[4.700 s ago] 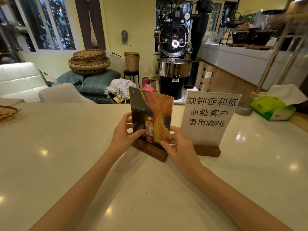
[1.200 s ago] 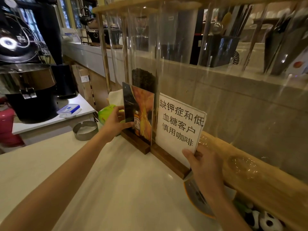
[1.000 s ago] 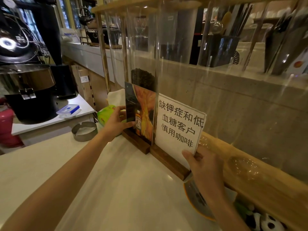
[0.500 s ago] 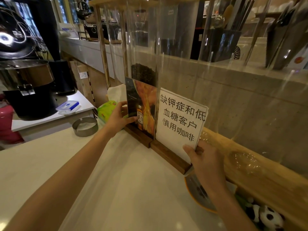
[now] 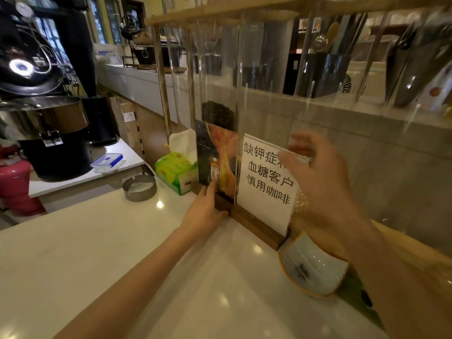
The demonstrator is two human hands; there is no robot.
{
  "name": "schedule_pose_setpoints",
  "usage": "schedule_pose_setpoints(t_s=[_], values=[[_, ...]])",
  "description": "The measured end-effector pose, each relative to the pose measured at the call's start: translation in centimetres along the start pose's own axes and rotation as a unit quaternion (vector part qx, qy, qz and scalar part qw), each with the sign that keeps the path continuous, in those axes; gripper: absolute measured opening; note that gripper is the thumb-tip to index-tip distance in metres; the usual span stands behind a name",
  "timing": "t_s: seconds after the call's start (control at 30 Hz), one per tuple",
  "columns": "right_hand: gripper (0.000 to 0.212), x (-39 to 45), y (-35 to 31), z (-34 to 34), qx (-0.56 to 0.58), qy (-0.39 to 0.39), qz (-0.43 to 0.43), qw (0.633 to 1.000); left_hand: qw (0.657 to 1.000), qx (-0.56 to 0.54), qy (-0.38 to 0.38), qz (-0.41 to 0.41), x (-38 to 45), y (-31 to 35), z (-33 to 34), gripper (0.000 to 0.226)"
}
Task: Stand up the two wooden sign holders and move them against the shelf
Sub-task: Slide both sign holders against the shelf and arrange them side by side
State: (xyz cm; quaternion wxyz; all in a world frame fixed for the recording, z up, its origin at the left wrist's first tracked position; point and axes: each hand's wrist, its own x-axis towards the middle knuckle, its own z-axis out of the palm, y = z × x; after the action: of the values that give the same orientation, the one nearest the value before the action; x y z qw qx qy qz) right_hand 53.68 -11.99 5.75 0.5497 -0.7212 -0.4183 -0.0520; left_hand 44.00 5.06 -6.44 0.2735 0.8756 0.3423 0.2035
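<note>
Two sign holders stand upright side by side on the pale counter (image 5: 97,253), their backs at the wooden shelf (image 5: 220,15) of tall glass tubes. The left holder (image 5: 220,152) shows an orange picture with a small bottle. The right holder (image 5: 264,192) carries a white sheet of black characters in a dark wooden base (image 5: 256,226). My left hand (image 5: 205,211) grips the left end of the picture holder's base, thumb up against its front. My right hand (image 5: 320,177) is raised, blurred, fingers spread, at the white sign's top right corner, thumb across its face.
A green tissue pack (image 5: 175,172) sits just left of the signs, a round metal ashtray (image 5: 139,188) beyond it. A pale ceramic dish (image 5: 310,270) lies right of the sign base. A coffee roaster (image 5: 49,133) and a plastic box (image 5: 107,161) are at the far left.
My right hand left the white sign's lower right corner and rose to its top right. My left hand slid from the picture's edge down to its base. Both signs stayed upright.
</note>
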Motion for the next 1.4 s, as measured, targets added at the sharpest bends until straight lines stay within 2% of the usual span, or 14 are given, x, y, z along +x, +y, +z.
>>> schedule_pose_setpoints(t_s=[0.1,0.17,0.23,0.37,0.47,0.73,0.97,1.17,1.4], values=[[0.031,3.7,-1.9,1.1,-0.084,-0.09,-0.101,0.987,0.999,0.052,0.015,0.001,-0.8,-0.3,0.4,0.074],[0.031,6.0,-2.5,2.6,-0.139,-0.17,-0.117,0.969,0.999,0.052,0.004,-0.011,-0.9,-0.6,0.5,0.068],[0.031,7.6,-2.6,3.9,-0.172,-0.219,-0.123,0.953,0.998,0.065,0.004,-0.025,-0.9,-0.7,0.5,0.059],[0.032,9.2,-2.8,5.5,-0.161,-0.241,-0.093,0.953,0.991,0.122,0.004,-0.045,-0.5,-1.3,0.5,0.058],[0.028,9.4,-2.8,6.7,-0.188,-0.258,-0.082,0.944,0.992,0.122,-0.005,-0.033,-0.3,-1.5,0.5,0.059],[0.021,9.6,-2.9,8.3,-0.221,-0.233,-0.093,0.943,0.996,0.087,-0.019,-0.02,0.6,-2.0,0.3,0.047],[0.017,10.0,-2.3,8.7,-0.269,-0.2,-0.115,0.935,0.994,0.103,-0.017,-0.011,0.7,-1.9,0.5,0.05],[0.014,10.0,-2.1,8.8,-0.272,-0.19,-0.118,0.936,0.994,0.105,-0.027,-0.008,1.2,-2.1,0.8,0.057],[0.016,10.1,-1.7,8.9,-0.278,-0.18,-0.12,0.936,0.992,0.125,-0.018,-0.009,1.4,-2.2,1.3,0.056]])
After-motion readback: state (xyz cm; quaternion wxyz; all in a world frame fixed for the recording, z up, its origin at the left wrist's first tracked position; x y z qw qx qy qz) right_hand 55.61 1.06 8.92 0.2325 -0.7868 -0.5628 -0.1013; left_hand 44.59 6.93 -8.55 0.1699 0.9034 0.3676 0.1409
